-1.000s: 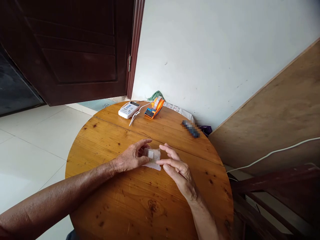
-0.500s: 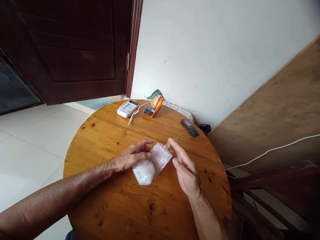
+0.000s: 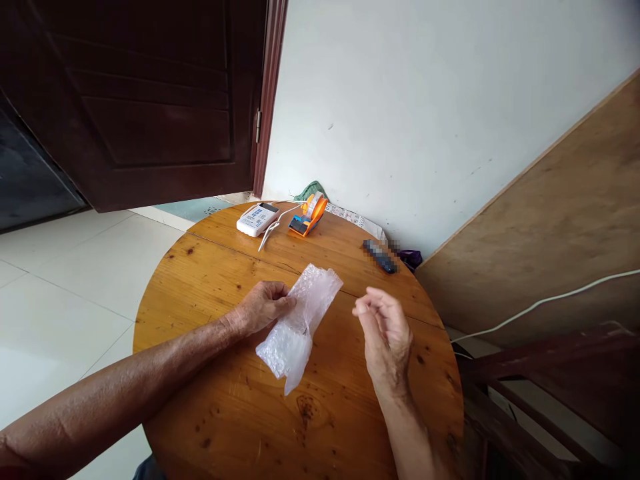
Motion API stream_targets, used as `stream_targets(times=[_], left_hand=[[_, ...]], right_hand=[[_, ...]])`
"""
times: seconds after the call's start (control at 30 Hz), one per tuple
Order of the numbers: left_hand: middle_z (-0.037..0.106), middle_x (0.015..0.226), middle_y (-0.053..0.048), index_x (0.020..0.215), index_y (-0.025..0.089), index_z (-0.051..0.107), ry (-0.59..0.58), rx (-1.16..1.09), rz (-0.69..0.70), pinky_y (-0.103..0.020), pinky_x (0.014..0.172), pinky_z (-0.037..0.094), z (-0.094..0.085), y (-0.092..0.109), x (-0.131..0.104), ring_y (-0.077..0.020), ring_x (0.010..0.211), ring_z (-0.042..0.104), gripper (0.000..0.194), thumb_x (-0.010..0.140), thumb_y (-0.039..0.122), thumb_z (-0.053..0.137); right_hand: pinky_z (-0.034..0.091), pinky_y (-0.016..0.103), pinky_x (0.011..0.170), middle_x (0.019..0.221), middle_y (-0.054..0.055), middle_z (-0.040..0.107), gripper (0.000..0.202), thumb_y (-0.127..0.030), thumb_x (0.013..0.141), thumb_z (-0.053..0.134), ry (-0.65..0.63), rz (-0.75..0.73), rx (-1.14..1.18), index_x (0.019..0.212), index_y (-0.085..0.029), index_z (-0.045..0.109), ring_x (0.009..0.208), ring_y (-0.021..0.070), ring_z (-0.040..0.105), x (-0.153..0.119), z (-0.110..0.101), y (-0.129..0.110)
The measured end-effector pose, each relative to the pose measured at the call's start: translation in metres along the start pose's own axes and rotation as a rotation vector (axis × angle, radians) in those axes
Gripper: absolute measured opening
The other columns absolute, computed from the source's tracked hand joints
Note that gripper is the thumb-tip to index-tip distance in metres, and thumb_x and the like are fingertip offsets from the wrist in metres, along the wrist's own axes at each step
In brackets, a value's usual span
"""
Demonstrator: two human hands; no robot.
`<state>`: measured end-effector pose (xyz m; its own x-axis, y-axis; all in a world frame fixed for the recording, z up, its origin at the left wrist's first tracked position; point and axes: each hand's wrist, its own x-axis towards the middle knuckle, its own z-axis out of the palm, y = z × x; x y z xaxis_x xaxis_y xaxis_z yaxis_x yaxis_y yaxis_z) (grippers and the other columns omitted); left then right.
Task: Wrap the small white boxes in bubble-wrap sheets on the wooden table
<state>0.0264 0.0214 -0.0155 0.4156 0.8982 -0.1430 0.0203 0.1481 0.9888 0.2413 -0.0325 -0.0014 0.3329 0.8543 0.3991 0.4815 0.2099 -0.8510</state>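
Observation:
A crumpled piece of clear bubble wrap lies slantwise over the round wooden table, its far part unfolded. Something whitish is bundled at its near end, and a loose flap hangs toward me; what is inside cannot be made out. My left hand pinches the wrap's left edge between thumb and fingers. Apart from the wrap, to its right, my right hand is raised with its fingers curled and the thumb against the fingertips. Anything held there is too small to make out.
Toward the back of the wooden table are a white box-like device with a white cable and an orange tape dispenser. A dark, blurred-out object lies at the right rear. A wall and a dark door stand behind.
The bubble wrap has been opened out, with a flap now loose at the near end. My left hand now pinches its edge. My right hand has drawn away from the tape strip at the wrap.

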Motion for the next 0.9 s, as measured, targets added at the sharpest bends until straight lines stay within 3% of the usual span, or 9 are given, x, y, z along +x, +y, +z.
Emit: stream_targets(times=[0.1, 0.23, 0.4, 0.47, 0.57, 0.63, 0.73, 0.83, 0.9], left_hand=[[0.05, 0.053, 0.005, 0.068, 0.016, 0.052, 0.009, -0.06, -0.013, -0.02, 0.042, 0.028, 0.002, 0.001, 0.0, -0.0069, 0.042, 0.041, 0.036, 0.07, 0.048, 0.069], [0.052, 0.052, 0.004, 0.069, 0.015, 0.054, 0.0, -0.07, -0.018, -0.02, 0.041, 0.032, 0.006, 0.001, -0.002, -0.0077, 0.04, 0.045, 0.038, 0.07, 0.049, 0.07], [0.058, 0.06, 0.001, 0.075, 0.014, 0.056, -0.018, -0.121, -0.038, -0.022, 0.047, 0.042, 0.004, -0.004, 0.002, -0.0099, 0.048, 0.052, 0.039, 0.071, 0.05, 0.07], [0.061, 0.073, -0.002, 0.085, 0.014, 0.059, 0.097, -0.058, 0.049, -0.024, 0.055, 0.045, 0.0, -0.002, 0.002, -0.0122, 0.06, 0.056, 0.04, 0.073, 0.05, 0.069], [0.061, 0.106, -0.008, 0.115, 0.016, 0.057, 0.306, 0.169, 0.238, -0.029, 0.071, 0.049, -0.006, 0.008, -0.004, -0.0185, 0.087, 0.058, 0.051, 0.08, 0.054, 0.062], [0.057, 0.114, -0.01, 0.121, 0.018, 0.056, 0.298, 0.333, 0.333, -0.031, 0.076, 0.049, -0.008, 0.015, -0.01, -0.0216, 0.097, 0.057, 0.054, 0.082, 0.055, 0.059], [0.06, 0.099, -0.006, 0.122, 0.018, 0.057, 0.206, 0.523, 0.354, -0.03, 0.071, 0.048, -0.007, 0.017, -0.014, -0.0197, 0.085, 0.057, 0.057, 0.075, 0.049, 0.068], [0.058, 0.075, 0.001, 0.118, 0.017, 0.059, 0.128, 0.559, 0.244, -0.025, 0.06, 0.042, -0.011, 0.01, -0.008, -0.0142, 0.063, 0.054, 0.048, 0.074, 0.031, 0.066], [0.055, 0.066, 0.004, 0.113, 0.015, 0.061, 0.179, 0.57, 0.185, -0.023, 0.056, 0.039, -0.018, 0.007, -0.001, -0.013, 0.058, 0.052, 0.04, 0.074, 0.022, 0.059]], right_hand=[[0.048, 0.026, 0.057, 0.069, 0.0, 0.062, 0.03, -0.05, 0.086, 0.059, -0.224, -0.009, -0.056, 0.084, -0.02, 0.063, 0.059, 0.0143, 0.058, -0.012, 0.005, -0.016], [0.05, 0.025, 0.06, 0.079, 0.002, 0.068, 0.032, -0.049, 0.081, 0.064, -0.381, -0.026, -0.097, 0.096, -0.021, 0.062, 0.066, 0.0162, 0.063, -0.026, 0.015, -0.029], [0.042, 0.024, 0.053, 0.062, -0.001, 0.06, 0.022, -0.04, 0.086, 0.057, -0.292, 0.055, -0.172, 0.075, -0.021, 0.06, 0.055, 0.0139, 0.054, -0.019, 0.012, -0.015], [0.038, 0.023, 0.05, 0.055, -0.003, 0.053, 0.029, -0.041, 0.087, 0.055, -0.248, 0.088, -0.124, 0.066, -0.021, 0.056, 0.052, 0.0128, 0.049, -0.012, 0.008, -0.008], [0.041, 0.023, 0.053, 0.063, -0.002, 0.061, 0.024, -0.04, 0.085, 0.057, -0.217, 0.154, -0.01, 0.072, -0.02, 0.059, 0.057, 0.014, 0.054, -0.006, 0.004, -0.002], [0.043, 0.024, 0.056, 0.067, 0.0, 0.065, 0.021, -0.038, 0.084, 0.057, -0.221, 0.162, -0.009, 0.076, -0.019, 0.062, 0.06, 0.015, 0.057, -0.005, 0.005, -0.002], [0.041, 0.024, 0.054, 0.063, -0.001, 0.063, 0.022, -0.039, 0.085, 0.055, -0.215, 0.112, -0.097, 0.077, -0.019, 0.063, 0.058, 0.015, 0.055, -0.005, 0.007, -0.001], [0.041, 0.025, 0.055, 0.065, 0.0, 0.064, 0.024, -0.04, 0.086, 0.053, -0.19, 0.065, -0.166, 0.079, -0.019, 0.063, 0.059, 0.0154, 0.055, -0.004, 0.006, 0.004], [0.041, 0.025, 0.057, 0.067, 0.0, 0.066, 0.024, -0.039, 0.087, 0.052, -0.18, 0.051, -0.223, 0.08, -0.02, 0.063, 0.061, 0.0162, 0.057, -0.001, 0.003, 0.01]])
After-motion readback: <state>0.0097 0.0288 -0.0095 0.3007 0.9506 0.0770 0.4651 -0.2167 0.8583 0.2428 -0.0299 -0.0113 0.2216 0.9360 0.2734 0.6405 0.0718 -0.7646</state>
